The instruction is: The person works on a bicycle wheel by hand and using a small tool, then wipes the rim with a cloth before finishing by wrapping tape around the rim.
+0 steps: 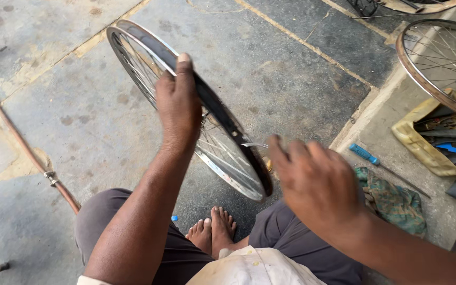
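Bicycle wheel rim [133,58] — upright on edge, running upper-left to lower-right; left hand [179,105] grips its top, right hand [317,184] loosely curled, empty.

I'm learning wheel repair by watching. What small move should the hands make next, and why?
Probably bring the right hand onto the silver spoked bicycle rim near its low end: only the left hand grips it, on the black rim strip, while the right hovers, blurred, just short of it.

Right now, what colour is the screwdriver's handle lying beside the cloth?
Blue: the screwdriver on the raised step has a blue handle, seen clearly in the head view.
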The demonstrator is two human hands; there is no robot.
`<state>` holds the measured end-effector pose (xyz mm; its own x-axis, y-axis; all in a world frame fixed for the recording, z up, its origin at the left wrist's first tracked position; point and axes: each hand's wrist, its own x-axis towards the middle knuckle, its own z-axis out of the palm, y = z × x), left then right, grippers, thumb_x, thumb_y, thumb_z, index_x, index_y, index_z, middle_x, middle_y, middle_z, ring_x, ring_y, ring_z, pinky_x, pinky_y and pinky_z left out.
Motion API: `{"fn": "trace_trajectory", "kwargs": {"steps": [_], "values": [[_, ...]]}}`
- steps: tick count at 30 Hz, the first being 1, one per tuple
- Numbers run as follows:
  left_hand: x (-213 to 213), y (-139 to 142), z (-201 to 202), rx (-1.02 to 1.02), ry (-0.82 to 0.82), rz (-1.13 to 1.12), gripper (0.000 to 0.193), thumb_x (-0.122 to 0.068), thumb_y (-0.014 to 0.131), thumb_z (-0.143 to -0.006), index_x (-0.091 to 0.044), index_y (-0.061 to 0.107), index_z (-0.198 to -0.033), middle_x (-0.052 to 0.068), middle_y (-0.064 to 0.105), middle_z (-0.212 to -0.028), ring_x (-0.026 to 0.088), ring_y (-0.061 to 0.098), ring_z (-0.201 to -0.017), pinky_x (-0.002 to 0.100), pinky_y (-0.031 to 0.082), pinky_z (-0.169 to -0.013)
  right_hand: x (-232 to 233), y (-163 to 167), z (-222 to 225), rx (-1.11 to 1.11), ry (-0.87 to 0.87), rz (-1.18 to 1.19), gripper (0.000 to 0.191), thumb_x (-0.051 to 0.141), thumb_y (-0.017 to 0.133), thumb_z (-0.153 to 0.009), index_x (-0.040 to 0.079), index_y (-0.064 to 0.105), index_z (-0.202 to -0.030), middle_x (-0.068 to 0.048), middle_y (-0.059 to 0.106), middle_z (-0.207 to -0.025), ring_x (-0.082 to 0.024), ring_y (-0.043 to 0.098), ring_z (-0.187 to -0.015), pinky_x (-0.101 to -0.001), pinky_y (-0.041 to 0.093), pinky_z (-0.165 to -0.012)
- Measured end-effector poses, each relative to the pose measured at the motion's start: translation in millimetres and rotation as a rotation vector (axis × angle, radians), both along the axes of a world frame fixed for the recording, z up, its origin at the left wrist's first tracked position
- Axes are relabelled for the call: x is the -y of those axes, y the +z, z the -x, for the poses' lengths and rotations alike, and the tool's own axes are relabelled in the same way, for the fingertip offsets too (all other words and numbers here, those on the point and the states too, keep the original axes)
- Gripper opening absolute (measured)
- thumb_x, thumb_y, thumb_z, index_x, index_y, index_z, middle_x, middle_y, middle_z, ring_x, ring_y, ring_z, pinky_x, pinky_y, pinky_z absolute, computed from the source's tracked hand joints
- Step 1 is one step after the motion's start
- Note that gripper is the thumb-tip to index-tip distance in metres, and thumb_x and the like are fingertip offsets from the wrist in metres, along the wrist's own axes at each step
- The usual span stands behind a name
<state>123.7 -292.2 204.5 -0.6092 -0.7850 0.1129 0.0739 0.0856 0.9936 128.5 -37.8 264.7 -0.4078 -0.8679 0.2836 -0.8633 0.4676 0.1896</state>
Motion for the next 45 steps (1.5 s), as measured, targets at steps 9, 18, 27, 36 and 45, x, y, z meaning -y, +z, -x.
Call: {"fn": "trace_trajectory", "kwargs": {"steps": [9, 18, 27, 36, 45], "values": [[-3.2, 2.2, 3.2, 0.069, 0.075, 0.201, 0.049, -0.043, 0.050, -0.109, -0.010, 0.053, -0.072, 0.000, 0.053, -0.062, 0.012, 0.055, -0.057, 0.031, 0.045, -0.049, 12.0, 16.2, 6.2, 0.107, -0.059, 0.166, 0.032, 0.011, 0.070, -0.092, 0.005, 0.072, -0.124, -0.007, 0.063, -0.076, -0.020, 0.062, -0.063, -0.0367, 0.050, -0.048], [6.7, -1.1, 1.1, 0.034, 0.064, 0.018, 0.047, -0.045, 0.053, -0.107, -0.012, 0.050, -0.075, 0.000, 0.051, -0.065, 0.012, 0.051, -0.056, 0.032, 0.048, -0.048, -28.8, -5.6, 1.9, 0.175, 0.020, 0.133, 0.038, 0.017, 0.068, -0.086, 0.002, 0.069, -0.121, -0.010, 0.058, -0.079, -0.027, 0.061, -0.070, -0.0421, 0.051, -0.059], [9.7, 3.8, -5.7, 0.018, 0.069, 0.004, 0.044, -0.045, 0.055, -0.104, -0.010, 0.055, -0.077, 0.000, 0.055, -0.067, 0.011, 0.057, -0.061, 0.029, 0.048, -0.053, -2.7, -9.3, -1.4, 0.751, -0.043, 0.387, 0.021, 0.023, 0.063, -0.097, 0.003, 0.066, -0.102, -0.014, 0.066, -0.069, -0.031, 0.069, -0.059, -0.0436, 0.051, -0.050], [9.8, 3.0, -7.5, 0.025, 0.071, 0.034, 0.045, -0.044, 0.055, -0.104, -0.009, 0.056, -0.076, 0.000, 0.055, -0.066, 0.010, 0.057, -0.060, 0.028, 0.048, -0.053, 23.9, -1.3, -2.9, 0.851, -0.125, 0.184, 0.025, 0.029, 0.054, -0.101, 0.007, 0.062, -0.092, -0.015, 0.065, -0.060, -0.035, 0.069, -0.057, -0.0470, 0.052, -0.052], [11.1, -3.3, -4.8, -0.060, 0.044, 0.064, 0.043, -0.043, 0.055, -0.106, -0.011, 0.055, -0.078, 0.000, 0.054, -0.066, 0.009, 0.054, -0.060, 0.027, 0.046, -0.053, 12.4, -13.0, 2.3, 0.975, -0.164, 0.173, 0.026, 0.028, 0.054, -0.100, 0.006, 0.063, -0.090, -0.017, 0.067, -0.065, -0.037, 0.070, -0.063, -0.0488, 0.051, -0.057]]}}
